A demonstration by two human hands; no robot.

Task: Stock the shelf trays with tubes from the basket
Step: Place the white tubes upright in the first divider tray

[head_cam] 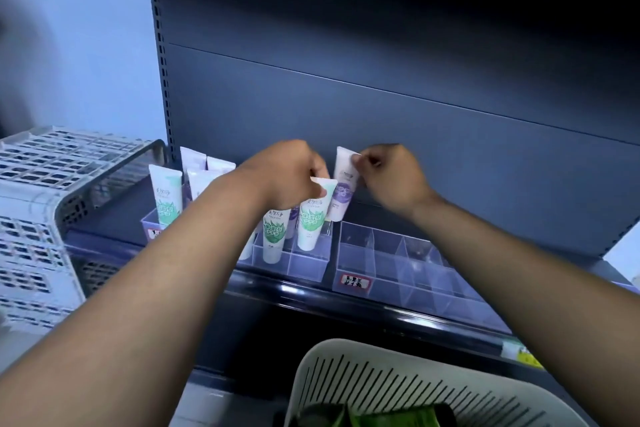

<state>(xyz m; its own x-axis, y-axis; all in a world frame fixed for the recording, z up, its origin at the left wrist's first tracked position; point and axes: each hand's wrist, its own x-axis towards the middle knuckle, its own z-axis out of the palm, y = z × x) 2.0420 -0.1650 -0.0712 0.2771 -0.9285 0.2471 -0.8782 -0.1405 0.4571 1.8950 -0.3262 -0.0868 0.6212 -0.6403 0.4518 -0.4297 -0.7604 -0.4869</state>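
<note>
Pinching purple tube point(343, 185) by its crimped top in right hand point(388, 180), long axis tilting cap-down toward rear tray compartment point(311, 253) just below; left hand point(291, 177) gripping green tube point(311, 218) alongside, standing in same tray.

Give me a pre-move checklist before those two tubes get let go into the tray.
1. Left hand grips the green tube at its top end: ok.
2. Right hand pinches the purple tube at its top: ok.
3. Green tube upright in a tray compartment: ok.
4. Purple tube's bottom seated in a compartment: cannot tell, hidden behind the green tube.
5. Clear tray on the right has free compartments: ok.
6. Basket holds more tubes: cannot tell.
</note>
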